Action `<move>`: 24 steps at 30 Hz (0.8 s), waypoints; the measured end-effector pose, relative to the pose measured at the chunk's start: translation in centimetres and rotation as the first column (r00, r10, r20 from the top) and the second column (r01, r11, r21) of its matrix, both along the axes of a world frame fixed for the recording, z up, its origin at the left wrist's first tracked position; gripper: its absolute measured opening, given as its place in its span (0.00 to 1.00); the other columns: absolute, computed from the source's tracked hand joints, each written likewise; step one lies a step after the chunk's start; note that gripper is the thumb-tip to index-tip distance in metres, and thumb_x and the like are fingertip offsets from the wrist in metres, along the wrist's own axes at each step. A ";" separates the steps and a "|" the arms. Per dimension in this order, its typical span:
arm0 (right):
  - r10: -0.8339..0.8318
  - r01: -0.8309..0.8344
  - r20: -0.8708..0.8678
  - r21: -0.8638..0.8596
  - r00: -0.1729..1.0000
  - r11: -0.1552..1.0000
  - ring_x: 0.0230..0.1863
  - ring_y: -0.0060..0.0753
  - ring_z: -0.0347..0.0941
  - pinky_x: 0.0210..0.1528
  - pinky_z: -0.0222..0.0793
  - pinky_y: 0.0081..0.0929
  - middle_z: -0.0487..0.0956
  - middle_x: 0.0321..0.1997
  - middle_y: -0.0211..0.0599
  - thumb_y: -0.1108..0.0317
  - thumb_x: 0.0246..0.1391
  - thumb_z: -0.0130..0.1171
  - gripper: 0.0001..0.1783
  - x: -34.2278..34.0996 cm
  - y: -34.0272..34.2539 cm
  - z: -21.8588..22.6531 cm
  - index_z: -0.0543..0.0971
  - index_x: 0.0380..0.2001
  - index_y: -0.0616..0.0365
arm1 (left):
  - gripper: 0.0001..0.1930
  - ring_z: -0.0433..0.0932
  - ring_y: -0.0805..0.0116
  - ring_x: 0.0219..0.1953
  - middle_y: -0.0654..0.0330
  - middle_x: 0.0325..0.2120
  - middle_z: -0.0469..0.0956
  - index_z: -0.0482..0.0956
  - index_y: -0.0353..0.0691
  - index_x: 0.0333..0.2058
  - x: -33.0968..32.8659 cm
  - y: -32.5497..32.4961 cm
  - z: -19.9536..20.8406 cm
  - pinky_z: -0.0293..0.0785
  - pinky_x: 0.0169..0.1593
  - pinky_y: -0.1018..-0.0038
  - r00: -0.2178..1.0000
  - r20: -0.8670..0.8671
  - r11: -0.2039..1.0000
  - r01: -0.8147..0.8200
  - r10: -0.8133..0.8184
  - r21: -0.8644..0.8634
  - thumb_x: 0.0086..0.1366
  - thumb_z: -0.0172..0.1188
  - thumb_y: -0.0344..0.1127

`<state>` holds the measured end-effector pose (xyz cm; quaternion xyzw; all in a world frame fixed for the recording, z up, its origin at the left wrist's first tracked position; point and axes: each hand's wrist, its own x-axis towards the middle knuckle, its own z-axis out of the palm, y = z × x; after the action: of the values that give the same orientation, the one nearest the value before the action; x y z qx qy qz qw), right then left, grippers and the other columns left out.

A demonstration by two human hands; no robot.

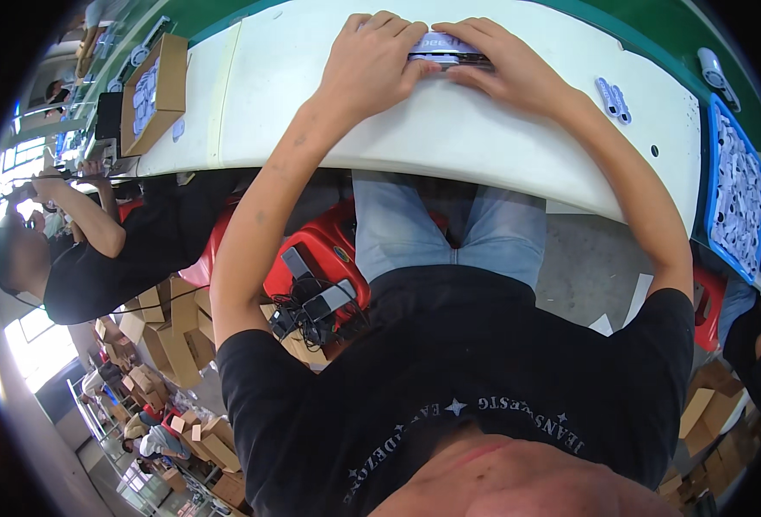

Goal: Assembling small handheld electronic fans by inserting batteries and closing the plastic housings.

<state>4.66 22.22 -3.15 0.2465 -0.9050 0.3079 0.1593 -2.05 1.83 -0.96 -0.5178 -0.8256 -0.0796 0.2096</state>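
Observation:
Near the far edge of the white table (415,129), a long, narrow lavender plastic casing (446,43) lies crosswise between my two hands. A dark seam runs along its near side. My left hand (373,59) grips its left end, with the thumb on the near side and the fingers over the far side. At the right end, my right hand (508,62) pinches it in the same way. My fingers hide both ends of the casing. Right of my right hand lie a few small lavender parts (613,101) with dark round spots.
A blue tray (711,177) full of small pale parts stands at the right. An open cardboard box (171,99) with lavender pieces sits at the left. A co-worker (96,250) in black is seated there. Cables and black adapters (316,302) lie on a red stool (346,228).

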 end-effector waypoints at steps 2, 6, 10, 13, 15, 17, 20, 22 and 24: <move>-0.008 0.008 -0.011 -0.003 1.000 1.000 0.51 0.45 0.70 0.55 0.66 0.34 0.75 0.47 0.45 0.63 0.54 0.59 0.25 -0.1 0.1 -0.2 0.71 0.55 0.59 | 0.21 0.75 0.60 0.46 0.55 0.39 0.79 0.76 0.38 0.47 -0.6 -0.5 0.3 0.65 0.52 0.65 0.999 0.014 0.999 0.040 -0.039 -0.028 0.58 0.61 0.44; -0.022 0.024 -0.058 0.041 0.998 0.999 0.49 0.44 0.71 0.54 0.68 0.33 0.75 0.47 0.44 0.63 0.55 0.59 0.24 -0.3 0.1 -0.4 0.71 0.55 0.58 | 0.22 0.75 0.60 0.46 0.55 0.41 0.79 0.75 0.38 0.49 -1.6 -1.1 1.0 0.67 0.52 0.65 0.990 0.063 0.987 0.129 -0.123 -0.092 0.59 0.60 0.44; -0.021 0.040 -0.139 0.136 0.990 0.990 0.47 0.43 0.73 0.50 0.70 0.32 0.76 0.46 0.44 0.63 0.55 0.59 0.23 -0.5 0.1 -0.5 0.72 0.54 0.58 | 0.22 0.75 0.60 0.46 0.55 0.42 0.79 0.75 0.38 0.49 -1.8 -1.2 1.2 0.68 0.52 0.66 0.986 0.091 0.981 0.148 -0.137 -0.125 0.59 0.59 0.43; -0.020 0.042 -0.146 0.146 0.989 0.988 0.45 0.42 0.73 0.48 0.72 0.31 0.76 0.46 0.44 0.64 0.55 0.59 0.23 -0.6 -0.1 -0.5 0.72 0.53 0.59 | 0.21 0.75 0.60 0.46 0.55 0.42 0.79 0.75 0.39 0.50 -1.9 -1.3 1.0 0.68 0.52 0.67 0.986 0.122 0.983 0.132 -0.116 -0.129 0.59 0.59 0.41; -0.025 0.045 -0.136 0.144 0.990 0.989 0.44 0.42 0.73 0.48 0.72 0.31 0.76 0.46 0.43 0.65 0.54 0.59 0.23 -0.6 -0.2 -0.5 0.73 0.53 0.58 | 0.22 0.75 0.60 0.46 0.55 0.41 0.79 0.75 0.39 0.50 -2.1 -1.4 0.6 0.68 0.52 0.67 0.979 0.148 0.986 0.154 -0.143 -0.066 0.58 0.59 0.42; -0.027 0.046 -0.130 0.146 0.991 0.988 0.44 0.41 0.73 0.47 0.72 0.31 0.76 0.45 0.43 0.65 0.54 0.59 0.23 -0.6 -0.2 -0.4 0.73 0.53 0.58 | 0.22 0.75 0.60 0.46 0.55 0.41 0.79 0.75 0.39 0.50 -2.3 -1.4 0.3 0.68 0.52 0.67 0.974 0.162 0.986 0.164 -0.158 -0.030 0.58 0.59 0.42; 0.020 -0.002 -0.141 0.126 0.990 0.992 0.44 0.42 0.73 0.48 0.72 0.31 0.76 0.44 0.43 0.66 0.53 0.60 0.24 -0.8 0.1 -0.4 0.72 0.54 0.58 | 0.22 0.75 0.61 0.46 0.55 0.41 0.79 0.75 0.38 0.49 -2.4 -1.3 0.3 0.68 0.52 0.67 0.974 0.137 0.983 0.183 -0.180 -0.007 0.58 0.59 0.42; 0.031 -0.012 -0.133 0.138 0.991 0.990 0.45 0.42 0.73 0.48 0.72 0.31 0.75 0.45 0.44 0.66 0.53 0.60 0.25 -1.1 0.5 -0.4 0.72 0.55 0.58 | 0.22 0.75 0.61 0.46 0.55 0.42 0.79 0.75 0.38 0.49 -2.2 -1.3 0.4 0.68 0.52 0.67 0.980 0.106 0.984 0.175 -0.171 -0.032 0.58 0.60 0.42; 0.053 -0.035 -0.112 0.157 0.992 0.987 0.45 0.43 0.73 0.49 0.71 0.31 0.75 0.45 0.44 0.66 0.53 0.61 0.26 -1.3 0.7 -0.2 0.71 0.55 0.57 | 0.22 0.75 0.61 0.46 0.55 0.42 0.78 0.75 0.38 0.48 -1.8 -1.1 0.5 0.68 0.53 0.68 0.987 0.049 0.984 0.154 -0.150 -0.086 0.58 0.61 0.43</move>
<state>3.35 22.95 -3.37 0.2956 -0.9097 0.2254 0.1849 -3.86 0.70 -0.43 -0.5864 -0.7906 -0.0692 0.1620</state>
